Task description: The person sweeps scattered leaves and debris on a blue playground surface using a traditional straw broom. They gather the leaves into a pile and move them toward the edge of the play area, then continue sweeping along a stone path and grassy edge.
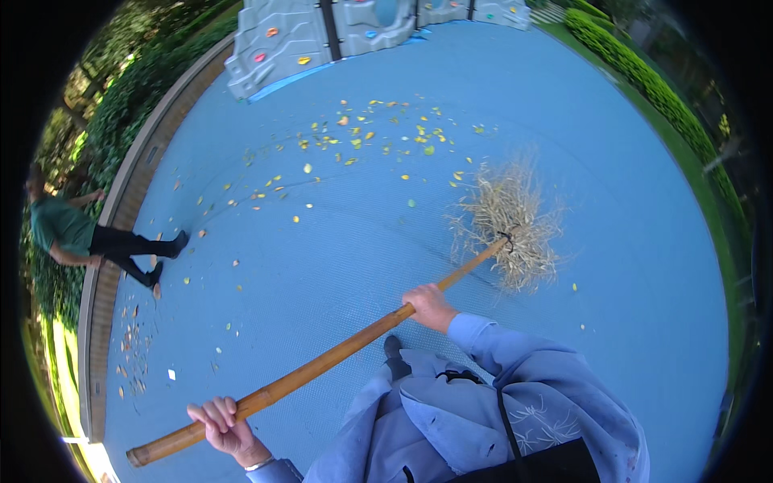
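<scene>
A twig broom with a long bamboo handle point(326, 358) slants from lower left to upper right across my body. Near the handle's thick lower-left end is my left hand point(226, 422), its fingers wrapped around the bamboo. My right hand point(427, 307) grips the handle farther along, towards the bristles. The spread head of dry twigs point(513, 223) is tied on with a dark binding and lies over the blue textured ground point(338, 259). Beyond it and to its left, yellow and brown fallen leaves point(356, 143) are scattered in a loose band.
A person point(66, 229) in a green top stands by the low wall point(136, 142) at left. Brown leaves point(133, 350) lie along that wall. A grey climbing wall point(290, 42) with coloured holds stands at the top. A clipped hedge point(640, 78) and grass border the right side.
</scene>
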